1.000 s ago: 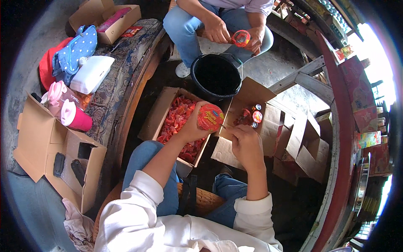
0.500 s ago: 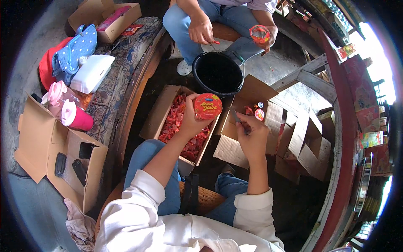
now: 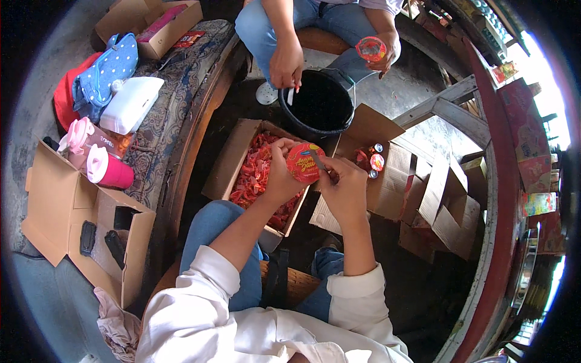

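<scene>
My left hand (image 3: 282, 178) is closed around the side of a plastic cup with a printed red film lid (image 3: 301, 168), its lid facing up toward me. My right hand (image 3: 346, 189) pinches a small knife (image 3: 317, 161); its blade lies over the lid's right part, and I cannot tell whether it has cut in. Beneath the cup stands an open cardboard box (image 3: 225, 158) filled with red lid scraps (image 3: 249, 181). Right of my right hand, another open carton (image 3: 378, 127) holds several small lidded cups (image 3: 376, 162).
Opposite sits a person whose one hand (image 3: 287, 63) holds a small blade over a black bucket (image 3: 347, 121) and whose other hand holds a red-rimmed cup (image 3: 370, 51). A patterned bench (image 3: 175, 91) with bags and tumblers runs along the left. A wooden frame (image 3: 508, 181) stands right.
My right hand has brought the knife leftward onto the cup's lid. The cup has shifted slightly down and right. The other person's blade hand has lowered to the bucket's rim.
</scene>
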A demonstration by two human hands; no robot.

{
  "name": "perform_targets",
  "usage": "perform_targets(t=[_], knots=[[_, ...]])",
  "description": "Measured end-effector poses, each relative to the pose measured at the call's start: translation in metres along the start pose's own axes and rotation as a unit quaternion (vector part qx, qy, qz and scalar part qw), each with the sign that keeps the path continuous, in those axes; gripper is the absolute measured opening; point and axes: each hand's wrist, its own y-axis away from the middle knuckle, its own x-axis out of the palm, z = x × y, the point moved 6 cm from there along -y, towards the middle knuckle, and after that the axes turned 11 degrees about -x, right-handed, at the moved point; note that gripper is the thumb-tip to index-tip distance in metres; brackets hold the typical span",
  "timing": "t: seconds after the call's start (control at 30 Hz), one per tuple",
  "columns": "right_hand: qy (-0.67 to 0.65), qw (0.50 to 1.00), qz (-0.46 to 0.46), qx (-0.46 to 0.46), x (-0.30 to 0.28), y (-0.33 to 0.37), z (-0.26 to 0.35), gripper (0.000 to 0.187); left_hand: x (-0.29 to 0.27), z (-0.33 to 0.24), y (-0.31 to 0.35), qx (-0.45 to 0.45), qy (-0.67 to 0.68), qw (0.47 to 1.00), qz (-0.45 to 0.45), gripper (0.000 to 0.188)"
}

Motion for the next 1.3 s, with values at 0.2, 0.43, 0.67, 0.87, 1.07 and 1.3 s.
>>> perform_targets(t=[0.2, 0.43, 0.67, 0.87, 1.07, 1.3], knots=[[-0.001, 1.0, 0.003, 0.001, 0.007, -0.001, 0.002, 0.022, 0.0, -0.001, 0.0, 0.006, 0.023, 1.0, 0.007, 0.099], [0.014, 1.0, 0.016, -0.007, 0.01, -0.002, 0.003, 0.022, 0.001, -0.003, 0.001, 0.032, -0.025, 0.999, 0.0, 0.098], [0.032, 0.999, 0.035, 0.007, 0.012, 0.0, 0.003, 0.022, 0.005, -0.004, 0.004, 0.037, -0.017, 0.999, 0.021, 0.097], [0.023, 0.999, 0.041, 0.007, 0.017, 0.001, -0.003, 0.021, 0.007, 0.002, 0.006, 0.051, -0.03, 0.998, 0.023, 0.096], [0.025, 0.998, 0.056, 0.031, 0.015, 0.001, -0.006, 0.021, 0.011, -0.003, 0.007, 0.058, -0.069, 0.995, 0.032, 0.099], [0.024, 0.995, 0.087, 0.052, 0.016, 0.001, -0.006, 0.024, 0.013, -0.002, 0.009, 0.07, -0.063, 0.994, 0.048, 0.099]])
